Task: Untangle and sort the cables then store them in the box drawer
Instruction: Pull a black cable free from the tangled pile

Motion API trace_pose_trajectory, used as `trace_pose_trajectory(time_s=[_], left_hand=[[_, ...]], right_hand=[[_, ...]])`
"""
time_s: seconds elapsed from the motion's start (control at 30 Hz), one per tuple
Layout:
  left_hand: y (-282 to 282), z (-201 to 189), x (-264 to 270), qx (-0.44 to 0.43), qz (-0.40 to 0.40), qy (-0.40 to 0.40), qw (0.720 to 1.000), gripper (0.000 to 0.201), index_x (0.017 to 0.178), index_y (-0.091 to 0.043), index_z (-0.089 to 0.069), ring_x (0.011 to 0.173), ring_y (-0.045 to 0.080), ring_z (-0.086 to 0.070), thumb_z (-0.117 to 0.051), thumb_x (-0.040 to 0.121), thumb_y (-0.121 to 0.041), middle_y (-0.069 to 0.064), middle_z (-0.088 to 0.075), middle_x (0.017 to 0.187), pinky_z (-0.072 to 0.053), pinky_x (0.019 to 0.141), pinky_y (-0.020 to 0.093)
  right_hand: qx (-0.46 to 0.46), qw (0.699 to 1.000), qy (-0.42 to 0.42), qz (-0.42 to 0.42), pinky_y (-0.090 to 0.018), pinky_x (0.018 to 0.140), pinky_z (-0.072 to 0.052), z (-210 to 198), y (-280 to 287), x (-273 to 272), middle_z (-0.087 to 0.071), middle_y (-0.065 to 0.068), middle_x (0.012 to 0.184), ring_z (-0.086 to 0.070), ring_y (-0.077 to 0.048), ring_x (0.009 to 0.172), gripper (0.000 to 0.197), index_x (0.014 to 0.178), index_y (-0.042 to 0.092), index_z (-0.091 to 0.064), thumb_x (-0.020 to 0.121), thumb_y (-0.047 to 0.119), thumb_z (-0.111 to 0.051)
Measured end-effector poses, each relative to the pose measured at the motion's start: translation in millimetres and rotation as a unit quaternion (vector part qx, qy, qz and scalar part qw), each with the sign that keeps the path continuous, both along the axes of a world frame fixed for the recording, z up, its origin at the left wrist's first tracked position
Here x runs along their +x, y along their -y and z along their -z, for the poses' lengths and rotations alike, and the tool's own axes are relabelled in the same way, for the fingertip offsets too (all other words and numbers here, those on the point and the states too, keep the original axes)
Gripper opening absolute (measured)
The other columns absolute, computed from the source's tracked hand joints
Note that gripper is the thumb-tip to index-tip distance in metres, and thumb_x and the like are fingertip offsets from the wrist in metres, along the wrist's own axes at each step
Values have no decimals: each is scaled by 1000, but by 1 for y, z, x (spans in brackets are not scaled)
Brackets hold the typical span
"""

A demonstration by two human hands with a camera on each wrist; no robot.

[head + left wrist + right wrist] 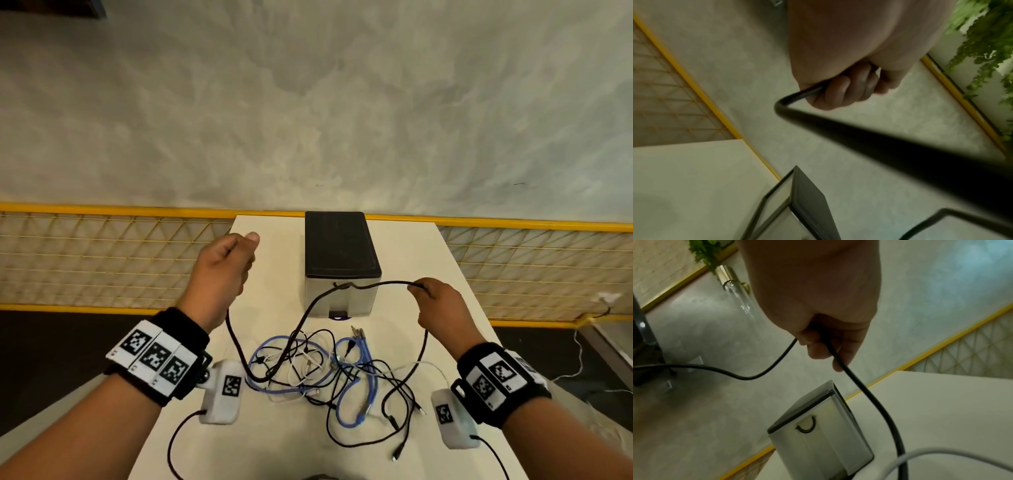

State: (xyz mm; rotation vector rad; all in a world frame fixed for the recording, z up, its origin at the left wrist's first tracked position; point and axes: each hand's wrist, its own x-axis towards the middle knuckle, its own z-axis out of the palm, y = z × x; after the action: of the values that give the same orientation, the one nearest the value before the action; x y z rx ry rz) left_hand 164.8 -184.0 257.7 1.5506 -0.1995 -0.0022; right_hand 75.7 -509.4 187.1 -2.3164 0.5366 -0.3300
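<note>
Head view, from the left: the left hand (224,265) is raised above the table (428,260), its fingers curled round a black cable (376,283), which drops from the fist into the tangle of cables (329,370) lying on the near part of the table. That same cable rises out of the heap, arcs across in front of the box drawer (340,263), and ends in a pinch at the fingertips of the right hand (442,308), then falls back down to the pile. The right wrist view confirms the pinch, and the drawer looks closed, its handle (806,425) untouched. The cable appears light and limp, sagging under its own weight, though thicker than the thin black, white and blue leads (356,407) crossed under it. It will probably slide through loops rather than hold shape, so a plug end seems the better place to grip, feeding it back through crossings instead of pulling mid-span, which could tighten knots.
</note>
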Motion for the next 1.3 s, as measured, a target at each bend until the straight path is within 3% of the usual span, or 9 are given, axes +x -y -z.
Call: trace_pose_trajectory(time_s=[0.1, 0.27, 0.4, 0.53, 0.67, 0.9, 1.0, 1.17, 1.3], left_hand=[[6, 3, -9, 179, 54, 72, 980, 36, 64, -18, -58, 47, 6, -38, -58, 97, -33, -11, -48, 50, -30, 49, 25], [42, 12, -37, 422, 117, 182, 880, 28, 86, -28, -55, 55, 9, -46, -63, 84, -55, -9, -49, 59, -34, 53, 29], [53, 27, -28, 566, 54, 228, 790, 27, 105, -27, -51, 89, 25, -66, -59, 89, -46, -3, -69, 97, -45, 65, 31], [8, 44, 10, 557, -6, 147, 818, 15, 92, -25, -54, 76, 29, -63, -61, 91, -38, 2, -70, 83, -42, 59, 30], [-26, 44, 30, 546, -55, 144, 823, 18, 81, -24, -54, 68, 30, -60, -67, 87, -33, 3, -66, 72, -44, 56, 31], [-93, 30, 55, 550, -147, 48, 821, 26, 74, -20, -47, 63, 31, -56, -67, 86, -32, 6, -58, 65, -50, 62, 35], [-64, 32, 30, 516, -65, 95, 849, 37, 68, -19, -43, 59, 25, -53, -71, 83, -40, 1, -54, 60, -42, 57, 31], [22, 45, -33, 441, 231, 124, 858, 54, 62, -19, -48, 56, 14, -46, -49, 86, -67, -2, -48, 58, -40, 57, 35], [63, 54, -47, 344, 254, 108, 898, 49, 78, -27, -65, 71, 12, -62, -40, 90, -68, -4, -65, 73, -52, 72, 41]], right_hand=[[-15, 999, 33, -15, -28, 61, -43, -8, -11, 3, -64, -1, 76, -58, -23, 64, 18, 95, 14, -68, 98, 22, -53], [-118, 987, 69, -90, -32, 61, -43, -27, -47, 8, -60, 1, 70, -59, -24, 68, 23, 85, 15, -63, 99, 27, -49], [-121, 985, 74, -98, -35, 58, -43, -43, -58, 6, -55, -1, 60, -54, -22, 61, 31, 71, 16, -52, 96, 33, -51], [-76, 986, 49, -138, -27, 58, -41, -52, -44, -5, -60, 2, 65, -55, -11, 62, 22, 77, 21, -61, 92, 37, -60], [-154, 949, -79, -265, -37, 68, -52, -35, -38, -11, -67, 3, 79, -61, -13, 73, 20, 86, 23, -63, 91, 42, -58], [-110, 962, -124, -216, -36, 72, -49, -6, 0, -22, -66, 2, 78, -60, -17, 75, 17, 85, 22, -64, 95, 34, -56], [-79, 973, -93, -197, -28, 66, -43, -2, -6, -21, -64, 2, 74, -58, -12, 71, 19, 84, 19, -64, 96, 31, -56], [-76, 976, -13, -206, -32, 66, -47, -9, -48, -8, -61, 6, 67, -59, -11, 67, 20, 81, 20, -63, 95, 33, -57], [-68, 961, 46, -263, -33, 64, -49, -23, -81, -7, -66, 5, 70, -61, -10, 67, 13, 83, 20, -66, 91, 27, -59]])
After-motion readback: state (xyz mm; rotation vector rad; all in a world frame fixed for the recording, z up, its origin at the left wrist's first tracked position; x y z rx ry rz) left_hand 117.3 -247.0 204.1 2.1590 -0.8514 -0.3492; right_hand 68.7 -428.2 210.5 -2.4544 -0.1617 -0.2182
